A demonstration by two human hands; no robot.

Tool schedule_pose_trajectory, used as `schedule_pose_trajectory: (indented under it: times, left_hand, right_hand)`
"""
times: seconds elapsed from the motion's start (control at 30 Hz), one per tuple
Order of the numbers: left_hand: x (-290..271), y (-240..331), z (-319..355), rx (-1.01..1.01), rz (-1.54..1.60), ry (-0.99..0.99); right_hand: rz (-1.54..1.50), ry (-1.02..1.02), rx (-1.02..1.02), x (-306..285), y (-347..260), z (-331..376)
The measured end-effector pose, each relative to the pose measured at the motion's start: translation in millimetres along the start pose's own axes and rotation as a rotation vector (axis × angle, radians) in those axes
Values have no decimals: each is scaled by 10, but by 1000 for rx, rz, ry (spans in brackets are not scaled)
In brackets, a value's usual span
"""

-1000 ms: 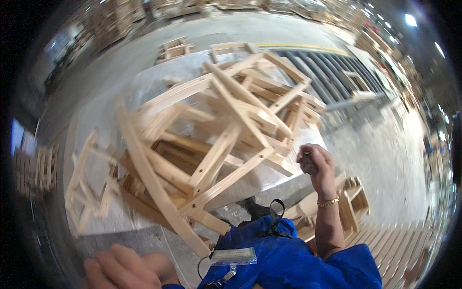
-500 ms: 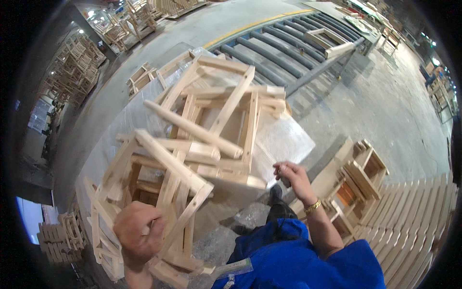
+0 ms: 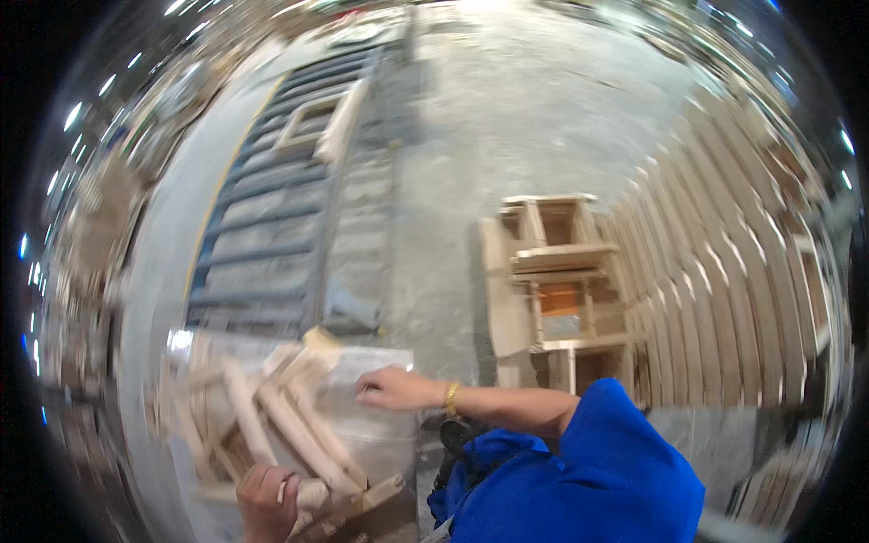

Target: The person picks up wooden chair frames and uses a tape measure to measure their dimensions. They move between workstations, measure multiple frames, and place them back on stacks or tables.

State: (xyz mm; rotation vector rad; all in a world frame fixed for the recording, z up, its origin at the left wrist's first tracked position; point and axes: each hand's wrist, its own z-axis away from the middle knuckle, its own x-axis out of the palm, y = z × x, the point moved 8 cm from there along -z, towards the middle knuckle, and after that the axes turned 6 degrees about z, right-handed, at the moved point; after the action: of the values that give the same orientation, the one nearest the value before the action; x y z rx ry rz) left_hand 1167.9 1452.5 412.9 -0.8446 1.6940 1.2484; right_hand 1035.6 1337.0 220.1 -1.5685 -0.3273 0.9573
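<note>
Wooden frames (image 3: pixel 308 434) with pale bars lie piled on a plastic-covered surface (image 3: pixel 389 357) at the lower left, smeared by motion. My left hand (image 3: pixel 267 496) is at the near edge of this pile, fingers curled, beside a bar's end; whether it grips anything is hidden. Over the right side of the covered surface, my right hand (image 3: pixel 398 389) reaches across with its fingers bent inward. Anything in those fingers is too small or hidden to make out. A gold-coloured bracelet circles the right wrist.
A roller conveyor (image 3: pixel 262 226) runs away at the left, bearing a wooden frame (image 3: pixel 317 122). Box-like wooden pieces (image 3: pixel 557 271) stand on the floor at the right. Beside them are long rows of stacked wooden parts (image 3: pixel 697 290). Grey concrete floor (image 3: pixel 453 154) lies between.
The view has swung to the right, so the frames and conveyor now sit further left and the stacked parts show more fully. Both hands remain curled.
</note>
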Motion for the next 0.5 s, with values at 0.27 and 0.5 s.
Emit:
schedule_pose_trajectory:
  times: [0.27,0.5]
  left_hand:
    - [764,397,-1205,531,131,-103]
    - [1795,1856,-1326,916,282,-389]
  right_hand:
    - [-43,522,345,-334,700,1921]
    - [-111,1230,903,-293,946,4631]
